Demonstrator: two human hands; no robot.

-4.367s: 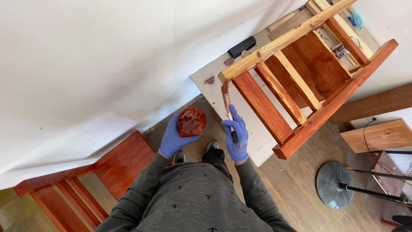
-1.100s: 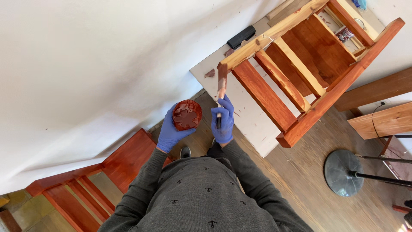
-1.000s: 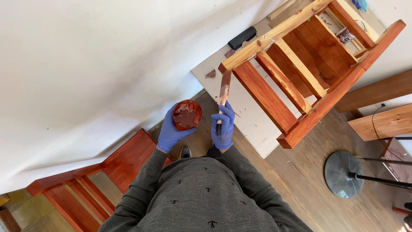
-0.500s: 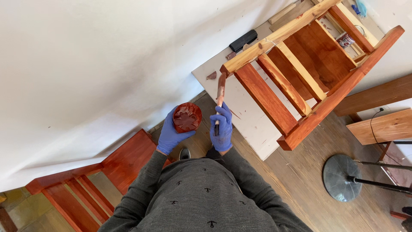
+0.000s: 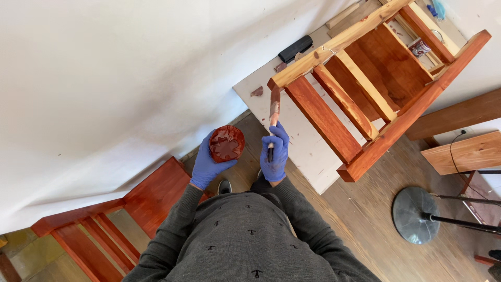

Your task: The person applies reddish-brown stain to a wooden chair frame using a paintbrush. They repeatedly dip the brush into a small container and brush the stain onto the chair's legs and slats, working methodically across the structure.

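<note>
My left hand [image 5: 209, 164], in a blue glove, holds a small round container [image 5: 227, 143] coated in red-brown stain. My right hand [image 5: 275, 153], also gloved, grips a paintbrush [image 5: 273, 116] whose bristles touch the near end of a wooden frame [image 5: 365, 89]. The frame lies on a white board [image 5: 300, 138]. Its lower rails are stained red-brown, while the top rail and one slat are bare light wood.
A second red-stained wooden frame [image 5: 104, 219] lies at lower left beside the white wall. A round metal stand base [image 5: 415, 215] sits on the wood floor at right. Wooden planks [image 5: 459, 151] lie at the right edge. A black tool [image 5: 295, 48] and a small can [image 5: 419, 47] rest by the frame.
The brush was lifted from low by my hand up to the frame's near end. The container stayed in my left hand.
</note>
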